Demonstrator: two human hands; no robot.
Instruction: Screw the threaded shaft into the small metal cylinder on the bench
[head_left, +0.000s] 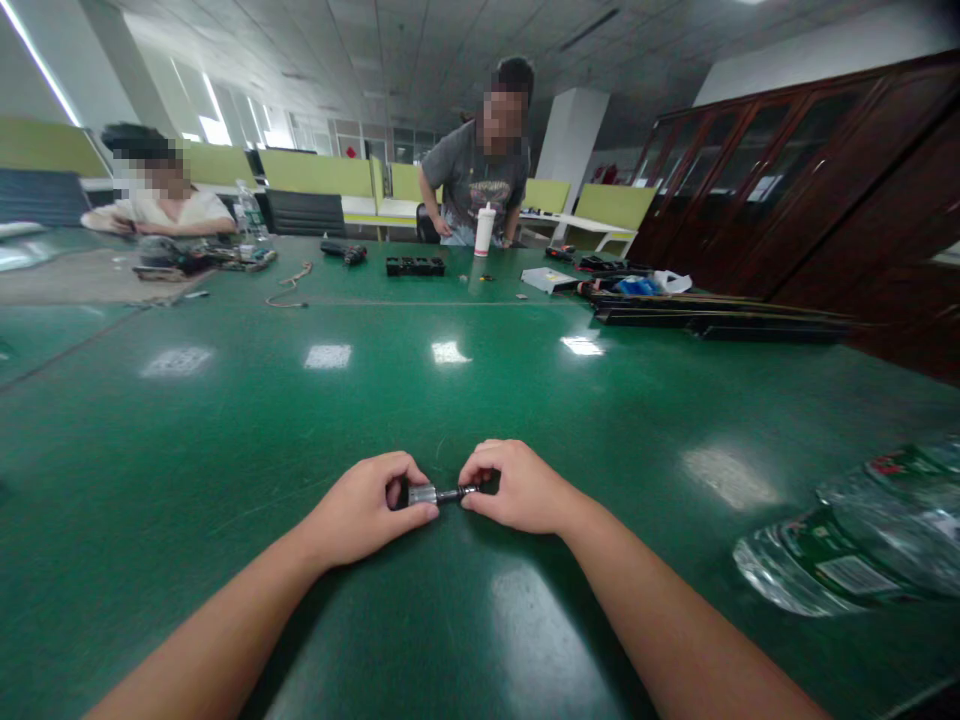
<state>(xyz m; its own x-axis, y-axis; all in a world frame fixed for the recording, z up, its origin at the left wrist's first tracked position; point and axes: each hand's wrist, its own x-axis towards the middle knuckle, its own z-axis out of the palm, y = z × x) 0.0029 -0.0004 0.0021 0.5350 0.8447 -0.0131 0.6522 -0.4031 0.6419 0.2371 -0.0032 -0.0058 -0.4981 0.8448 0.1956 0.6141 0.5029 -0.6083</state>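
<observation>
In the middle of the head view, just above the green table (360, 400), is a small metal part: a silver cylinder (422, 495) with a thin dark shaft (448, 495) running out to its right. My left hand (371, 505) is closed round the cylinder, thumb below and fingers above. My right hand (517, 485) pinches the far end of the shaft between thumb and fingertips. Its grip hides the tip of the shaft. The part lies roughly level between both hands, and its exact kind cannot be made out.
Large clear bottles with green labels (832, 560) lie at the right. Farther back are a white cup (484, 230), a black slotted block (415, 267), a power drill (343, 252), a silver box (549, 280) and long black bars (675, 312). Two people (480, 165) are across the table.
</observation>
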